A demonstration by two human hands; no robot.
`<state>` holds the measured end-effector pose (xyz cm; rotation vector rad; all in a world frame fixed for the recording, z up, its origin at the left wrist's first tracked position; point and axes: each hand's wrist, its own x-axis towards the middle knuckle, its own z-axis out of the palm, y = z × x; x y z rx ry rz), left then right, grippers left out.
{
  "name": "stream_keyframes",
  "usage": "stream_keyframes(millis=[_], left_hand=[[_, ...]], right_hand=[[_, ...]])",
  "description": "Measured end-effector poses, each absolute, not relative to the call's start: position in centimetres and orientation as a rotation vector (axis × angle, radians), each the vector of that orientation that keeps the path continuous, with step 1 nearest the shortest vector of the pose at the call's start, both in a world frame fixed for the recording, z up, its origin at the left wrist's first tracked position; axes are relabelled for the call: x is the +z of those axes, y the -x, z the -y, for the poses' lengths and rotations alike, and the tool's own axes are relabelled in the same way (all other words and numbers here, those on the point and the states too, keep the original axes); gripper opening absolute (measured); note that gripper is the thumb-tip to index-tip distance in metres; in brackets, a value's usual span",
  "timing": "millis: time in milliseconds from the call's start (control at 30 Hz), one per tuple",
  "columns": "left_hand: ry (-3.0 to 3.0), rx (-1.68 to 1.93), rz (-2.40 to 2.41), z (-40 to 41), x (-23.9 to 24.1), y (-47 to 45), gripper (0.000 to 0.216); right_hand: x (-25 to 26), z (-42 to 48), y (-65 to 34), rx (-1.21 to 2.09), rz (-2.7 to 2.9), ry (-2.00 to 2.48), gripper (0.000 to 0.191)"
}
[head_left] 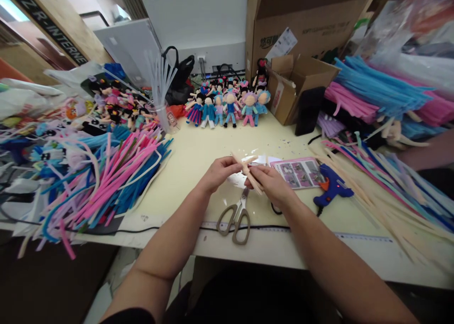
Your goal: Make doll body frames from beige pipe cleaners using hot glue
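Observation:
Beige pipe cleaners [245, 169], crossed and joined at a middle knot with several ends sticking out, are held above the table between both hands. My left hand [222, 171] pinches them from the left side. From the right, my right hand [270, 182] has its fingers closed round the lower ends. Just below the hands lie scissors [234, 220] with grey-brown handles, their blades pointing away under my fingers. A blue hot glue gun [332, 187] with an orange nozzle rests right of my right hand, beside a picture card [300, 172].
Pink, blue and white pipe cleaners [117, 177] are heaped at the left. Small finished dolls [230, 107] stand in rows at the back, near cardboard boxes [301, 85]. More pipe cleaner bundles [386, 90] lie right. A black cable [142, 230] and ruler [365, 237] run along the front edge.

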<state>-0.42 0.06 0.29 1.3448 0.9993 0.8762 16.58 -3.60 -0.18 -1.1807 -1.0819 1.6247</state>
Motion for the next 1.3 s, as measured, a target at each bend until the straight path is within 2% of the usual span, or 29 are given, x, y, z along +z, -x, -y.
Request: stream_keyframes(millis=[133, 367, 600, 1167, 1300], left_hand=[[-1.334, 0.901, -1.025, -0.1, -0.1, 0.4, 0.026], [-1.346, 0.906, -1.037, 0.3, -0.3, -0.2, 0.027], [-1.332, 0.927, -1.009, 0.5, 0.2, -0.4, 0.027], [-1.266, 1.001, -1.038, 0.3, 0.0, -0.5, 0.030], [-1.271, 0.928, -1.018, 0.5, 0.3, -0.5, 0.028]], right_hand=[[-0.1, 3.7, -16.3, 1.639, 1.103, 1.194, 0.033], [-1.1, 3.6, -15.9, 1.410, 1.328, 1.205, 0.027], [-1.0, 3.8, -15.5, 1.696, 1.118, 1.062, 0.030], [-1.5, 4.2, -15.0, 1.821, 1.063, 0.988, 0.027], [-1.2, 4.3, -14.9, 1.829, 1.088, 1.000, 0.028]])
